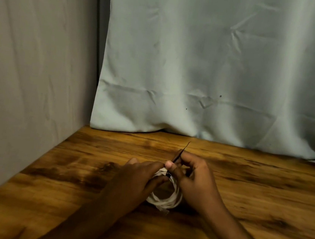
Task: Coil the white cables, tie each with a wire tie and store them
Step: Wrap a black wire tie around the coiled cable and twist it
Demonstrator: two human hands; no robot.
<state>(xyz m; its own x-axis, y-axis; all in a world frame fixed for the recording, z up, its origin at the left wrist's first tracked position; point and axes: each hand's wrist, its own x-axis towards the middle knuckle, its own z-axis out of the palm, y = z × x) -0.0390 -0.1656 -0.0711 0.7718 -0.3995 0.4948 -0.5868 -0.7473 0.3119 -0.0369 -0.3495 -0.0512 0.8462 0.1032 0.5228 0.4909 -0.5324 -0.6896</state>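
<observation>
A coiled white cable lies on the wooden table between my two hands. My left hand grips the coil's upper left side, its fingers curled over the strands. My right hand pinches a thin black wire tie between thumb and fingers at the top of the coil. The tie's free end sticks up and away from the hand. A small dark part of the tie sits against the cable just below my right thumb. The upper part of the coil is hidden under my fingers.
A pale curtain hangs at the back, reaching down to the table's far edge. A grey wall closes the left side. Bare wood spreads to the right of my hands and in front of them.
</observation>
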